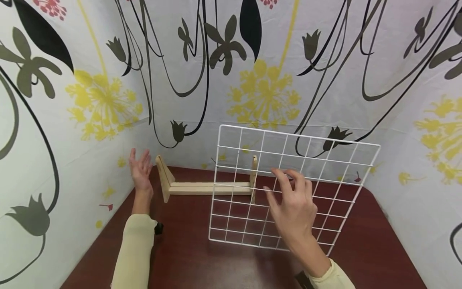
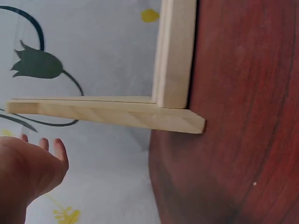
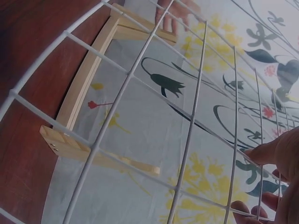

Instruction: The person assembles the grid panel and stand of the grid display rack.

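Observation:
My right hand grips a white wire grid panel, with the thumb and fingers at its wires. The panel is held tilted above the table, and its left part overlaps the right end of a wooden stand in the head view. This stand has a long crossbar between two side pieces. Just left of the stand's left side piece, my left hand is raised with its fingers loosely extended, holding nothing. In the right wrist view, the stand shows through the grid wires.
A dark red-brown table lies under everything. White cloth with grey, black and yellow flower prints surrounds it at the back and both sides. The stand is near the back edge, close to the cloth.

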Demonstrator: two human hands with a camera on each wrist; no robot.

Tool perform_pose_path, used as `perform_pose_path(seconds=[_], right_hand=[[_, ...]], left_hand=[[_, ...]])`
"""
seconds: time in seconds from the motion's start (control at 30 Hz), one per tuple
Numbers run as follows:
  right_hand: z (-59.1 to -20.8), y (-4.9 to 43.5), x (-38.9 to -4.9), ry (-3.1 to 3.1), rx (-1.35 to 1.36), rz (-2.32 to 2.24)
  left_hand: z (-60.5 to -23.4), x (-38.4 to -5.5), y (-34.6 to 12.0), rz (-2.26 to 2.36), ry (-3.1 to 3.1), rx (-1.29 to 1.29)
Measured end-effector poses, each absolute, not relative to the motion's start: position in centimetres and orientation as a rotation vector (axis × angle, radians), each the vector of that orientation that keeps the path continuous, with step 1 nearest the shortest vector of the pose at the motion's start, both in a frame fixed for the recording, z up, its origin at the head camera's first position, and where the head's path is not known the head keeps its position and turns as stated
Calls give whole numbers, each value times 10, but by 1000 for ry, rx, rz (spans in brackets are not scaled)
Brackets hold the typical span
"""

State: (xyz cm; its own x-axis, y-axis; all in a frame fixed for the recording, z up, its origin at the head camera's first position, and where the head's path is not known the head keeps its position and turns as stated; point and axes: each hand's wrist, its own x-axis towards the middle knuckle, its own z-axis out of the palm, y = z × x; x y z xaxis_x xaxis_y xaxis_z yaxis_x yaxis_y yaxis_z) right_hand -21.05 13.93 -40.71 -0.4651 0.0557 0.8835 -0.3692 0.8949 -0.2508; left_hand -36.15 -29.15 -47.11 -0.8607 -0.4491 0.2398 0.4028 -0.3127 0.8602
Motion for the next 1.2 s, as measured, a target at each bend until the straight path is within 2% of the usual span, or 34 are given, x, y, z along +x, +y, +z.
perform_pose_path(seconds=[0.33, 0.6, 0.97, 1.2], right_hand=[[-406, 139, -209, -2019, 223, 488], [-410, 141, -210, -2020, 213, 488], [-413, 138, -212, -2037, 209, 506], [-413, 140, -214, -2027, 194, 492]], left_hand=[[-493, -373, -279, -2167, -1630, 244], [-506, -382, -267, -2144, -1490, 46], [-490, -365, -246, -2057, -1658, 144], [-501, -377, -241, -2059, -1692, 149]])
